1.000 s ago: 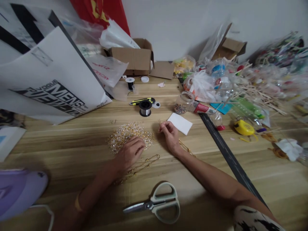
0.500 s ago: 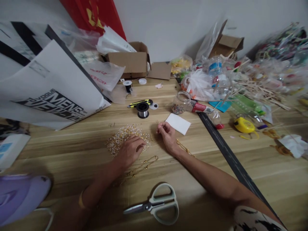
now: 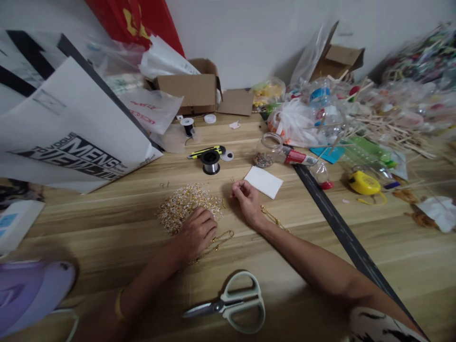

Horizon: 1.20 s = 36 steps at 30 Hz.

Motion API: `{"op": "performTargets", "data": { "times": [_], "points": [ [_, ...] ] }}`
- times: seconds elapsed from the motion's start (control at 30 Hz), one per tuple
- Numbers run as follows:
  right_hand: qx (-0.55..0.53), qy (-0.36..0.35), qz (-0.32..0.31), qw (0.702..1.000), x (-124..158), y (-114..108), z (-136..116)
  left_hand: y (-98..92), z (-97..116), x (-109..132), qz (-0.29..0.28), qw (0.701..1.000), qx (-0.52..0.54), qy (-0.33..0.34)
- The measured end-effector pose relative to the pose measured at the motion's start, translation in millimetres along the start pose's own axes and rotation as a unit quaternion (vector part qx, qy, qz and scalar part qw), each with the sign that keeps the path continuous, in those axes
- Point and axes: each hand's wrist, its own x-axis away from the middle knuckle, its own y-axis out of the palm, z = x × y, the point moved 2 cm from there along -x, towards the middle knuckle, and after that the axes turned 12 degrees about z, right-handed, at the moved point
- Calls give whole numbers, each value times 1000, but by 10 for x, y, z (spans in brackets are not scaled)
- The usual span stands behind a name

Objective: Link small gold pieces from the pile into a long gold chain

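My left hand (image 3: 197, 233) rests at the near right edge of a pile of small gold and clear beads (image 3: 181, 205). Its fingers are bent and close together, with the tips hidden beneath, so what they hold does not show. To the right, my right hand (image 3: 246, 202) is closed in a pinch, and a thin pin-like piece (image 3: 232, 180) shows at its fingertips. A gold bead chain (image 3: 220, 242) lies just below my left hand. Another gold chain (image 3: 272, 217) lies beside my right wrist. A small gold piece (image 3: 224, 203) sits between the hands.
Large scissors (image 3: 228, 301) lie near the front. Beyond the beads stand a wire spool (image 3: 210, 162) and a yellow cutter (image 3: 199, 151). A white card (image 3: 264, 182), a jar of beads (image 3: 265, 152) and a yellow tape measure (image 3: 364, 183) are rightward. A paper bag (image 3: 89, 128) stands left.
My left hand has drawn back slightly toward me from the bead pile, and its fingers are now more curled together. My right hand keeps its pinch in about the same place.
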Motion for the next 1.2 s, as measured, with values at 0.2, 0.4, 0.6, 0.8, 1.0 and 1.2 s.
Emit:
{"op": "performTargets", "data": {
  "times": [0.2,0.4,0.6,0.8,1.0,1.2],
  "points": [
    [-2,0,4,1000,-2,-1,4,66,-211,-340,96,986,4,-137],
    [-13,-5,-2,1000,-13,-2,23,251,-386,-670,60,976,-73,-195],
    [-24,-4,-9,1000,-6,4,15,405,-409,-734,15,973,-117,-199],
    [-25,-6,-9,1000,-4,6,10,383,-426,-758,23,975,-69,-212],
    [-12,4,-17,1000,25,16,-27,95,-280,-698,80,961,63,-258],
    [-15,23,-71,997,61,49,-135,-110,-103,-569,105,921,209,-312]
  ]
}}
